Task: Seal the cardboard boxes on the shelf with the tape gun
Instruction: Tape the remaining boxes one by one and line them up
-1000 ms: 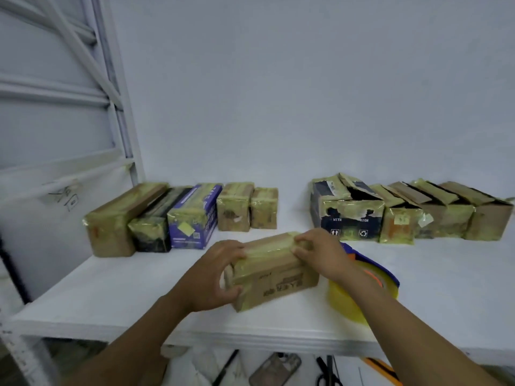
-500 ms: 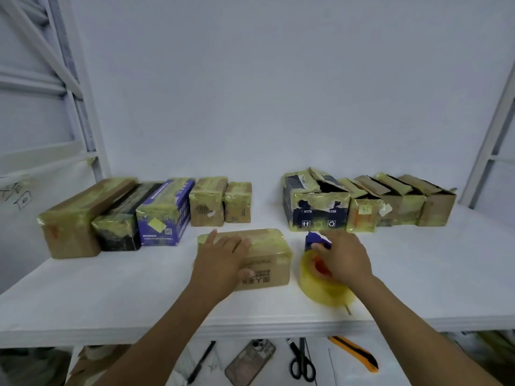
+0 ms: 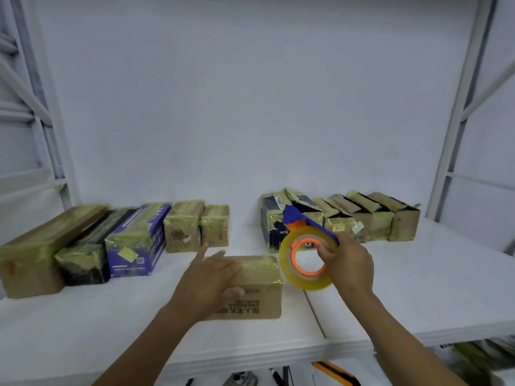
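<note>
A taped brown cardboard box (image 3: 256,291) lies on the white shelf (image 3: 418,296) in front of me. My left hand (image 3: 207,282) rests flat on its top left part, thumb against the front face. To the right of the box, my right hand (image 3: 348,267) grips the tape gun (image 3: 306,254), lifted off the shelf. The gun has a blue frame, an orange hub and a yellowish clear tape roll. It hangs beside the box's right end, in front of the dark printed box (image 3: 274,227).
A row of taped boxes (image 3: 117,240) stands at the back left. Another row of boxes with raised flaps (image 3: 370,221) stands at the back right. Shelf uprights rise at both sides. Below the shelf edge lie an orange utility knife (image 3: 335,373) and other tools.
My right hand has picked the tape gun up off the shelf and raised it. My left hand stays on the box, shifted slightly to its left part.
</note>
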